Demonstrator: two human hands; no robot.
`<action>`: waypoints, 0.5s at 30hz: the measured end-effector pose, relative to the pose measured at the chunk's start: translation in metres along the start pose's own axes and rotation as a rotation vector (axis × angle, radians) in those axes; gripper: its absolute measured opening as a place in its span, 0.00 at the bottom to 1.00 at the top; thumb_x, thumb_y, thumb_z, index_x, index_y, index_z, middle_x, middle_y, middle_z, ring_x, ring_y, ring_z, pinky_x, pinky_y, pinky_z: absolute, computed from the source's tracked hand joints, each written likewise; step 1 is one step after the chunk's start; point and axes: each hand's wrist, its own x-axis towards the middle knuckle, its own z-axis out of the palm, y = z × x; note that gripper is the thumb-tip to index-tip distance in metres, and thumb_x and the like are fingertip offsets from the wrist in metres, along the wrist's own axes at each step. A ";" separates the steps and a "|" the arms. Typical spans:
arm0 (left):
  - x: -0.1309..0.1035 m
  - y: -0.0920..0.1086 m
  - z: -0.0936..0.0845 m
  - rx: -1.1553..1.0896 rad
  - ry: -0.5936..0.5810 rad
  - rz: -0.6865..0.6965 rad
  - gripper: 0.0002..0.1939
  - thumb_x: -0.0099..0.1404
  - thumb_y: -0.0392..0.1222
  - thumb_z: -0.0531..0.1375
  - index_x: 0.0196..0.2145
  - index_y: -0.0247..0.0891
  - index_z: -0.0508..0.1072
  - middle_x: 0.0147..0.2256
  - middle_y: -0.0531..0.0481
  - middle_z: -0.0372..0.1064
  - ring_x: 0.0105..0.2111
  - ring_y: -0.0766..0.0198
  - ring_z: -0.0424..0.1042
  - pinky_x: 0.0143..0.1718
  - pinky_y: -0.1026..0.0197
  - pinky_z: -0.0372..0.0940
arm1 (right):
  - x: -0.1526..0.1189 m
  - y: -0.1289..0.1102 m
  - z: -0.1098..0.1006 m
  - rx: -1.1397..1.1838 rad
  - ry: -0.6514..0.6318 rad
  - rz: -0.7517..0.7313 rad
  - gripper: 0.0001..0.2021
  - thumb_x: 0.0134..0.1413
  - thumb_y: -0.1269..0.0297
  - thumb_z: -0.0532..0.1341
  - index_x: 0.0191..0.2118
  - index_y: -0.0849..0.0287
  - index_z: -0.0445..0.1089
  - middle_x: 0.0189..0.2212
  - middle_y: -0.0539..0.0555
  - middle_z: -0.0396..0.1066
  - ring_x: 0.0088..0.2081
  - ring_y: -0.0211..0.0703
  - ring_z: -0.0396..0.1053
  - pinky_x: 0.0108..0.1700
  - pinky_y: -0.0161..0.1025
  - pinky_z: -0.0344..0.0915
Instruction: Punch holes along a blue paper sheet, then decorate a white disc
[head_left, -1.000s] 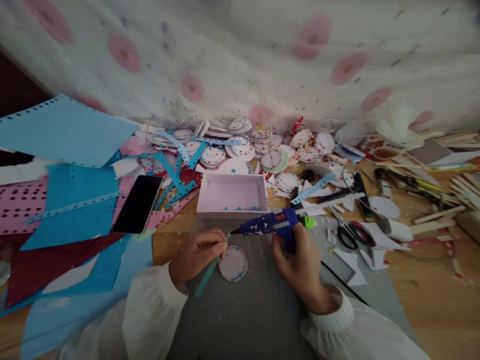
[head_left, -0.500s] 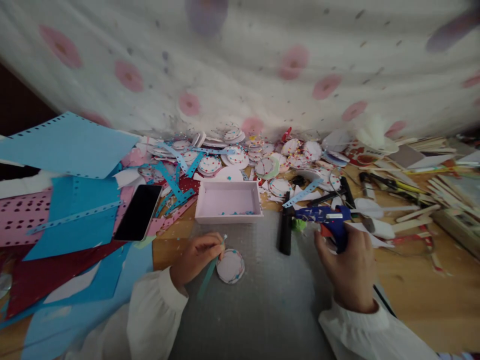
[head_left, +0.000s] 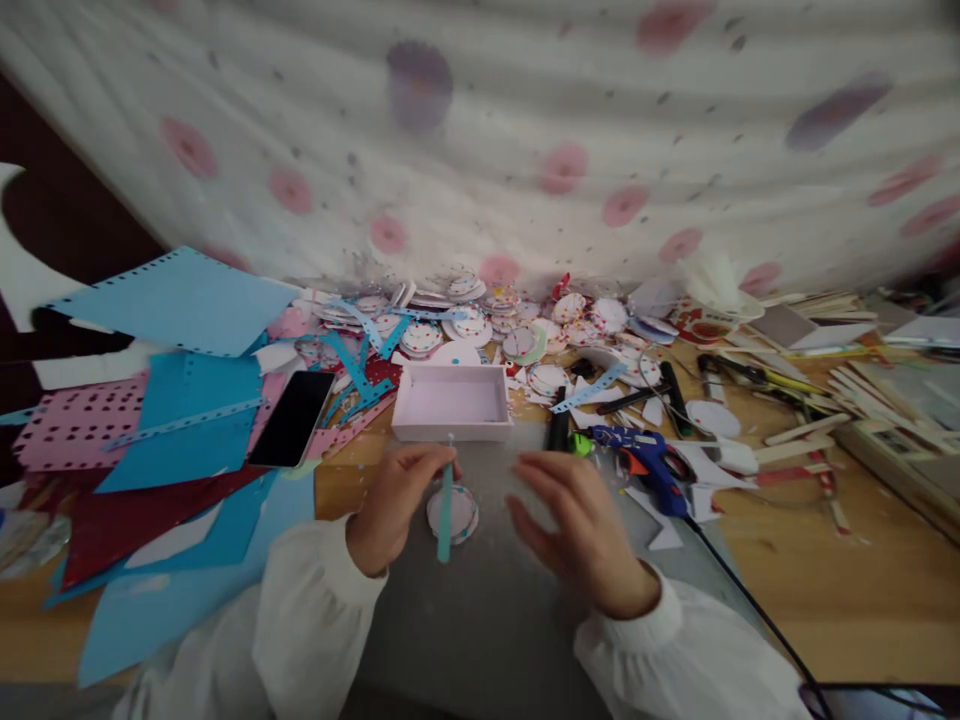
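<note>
My left hand [head_left: 401, 505] pinches a flat teal strip [head_left: 445, 520] near its upper end, with a small pale bit at the tip. Behind the strip's lower part, a round white disc [head_left: 465, 512] with coloured dots round its rim lies on the grey mat [head_left: 495, 620]. My right hand [head_left: 574, 525] hovers over the mat to the right of the disc, slightly blurred, its fingers apart and nothing visible in them. Beyond it rests a blue glue gun [head_left: 652, 465] with an orange trigger, its nozzle end by a bright green piece [head_left: 580, 444].
A shallow white box [head_left: 450, 432] with small blue bits stands behind the hands. A phone [head_left: 292, 420] and blue and pink sheets [head_left: 187, 420] lie left. Decorated discs [head_left: 420, 338] pile up along the curtain [head_left: 487, 130]. Wooden sticks [head_left: 802, 437] lie right; a black cable [head_left: 742, 590] runs toward me.
My right hand has let go of the glue gun and moved left toward the disc. My left hand has turned the teal strip more upright, in front of the disc. The view has shifted slightly.
</note>
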 end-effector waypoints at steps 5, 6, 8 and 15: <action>-0.007 0.007 0.027 -0.018 -0.004 0.036 0.12 0.56 0.46 0.62 0.19 0.37 0.71 0.21 0.53 0.66 0.27 0.64 0.63 0.31 0.61 0.61 | 0.012 -0.015 0.022 0.060 -0.034 -0.255 0.12 0.62 0.74 0.54 0.49 0.61 0.68 0.40 0.58 0.76 0.42 0.45 0.72 0.42 0.42 0.70; -0.007 0.007 0.029 0.000 -0.002 0.041 0.13 0.56 0.46 0.62 0.19 0.37 0.71 0.21 0.53 0.66 0.27 0.64 0.63 0.31 0.61 0.61 | 0.010 -0.013 0.025 0.065 -0.014 -0.251 0.13 0.63 0.74 0.53 0.49 0.60 0.69 0.39 0.59 0.76 0.41 0.45 0.72 0.41 0.42 0.70; -0.005 0.007 0.030 0.034 -0.016 0.036 0.14 0.58 0.47 0.61 0.19 0.37 0.72 0.21 0.52 0.67 0.27 0.63 0.65 0.31 0.60 0.62 | 0.005 -0.008 0.032 0.106 0.075 -0.186 0.12 0.63 0.74 0.52 0.48 0.58 0.69 0.37 0.58 0.76 0.38 0.44 0.71 0.38 0.41 0.70; -0.015 -0.002 -0.010 0.670 -0.124 0.360 0.28 0.57 0.53 0.64 0.52 0.39 0.71 0.52 0.40 0.67 0.54 0.47 0.64 0.56 0.45 0.58 | -0.007 0.011 0.048 0.184 0.354 0.367 0.07 0.57 0.75 0.56 0.36 0.55 0.64 0.26 0.49 0.67 0.27 0.40 0.66 0.28 0.36 0.64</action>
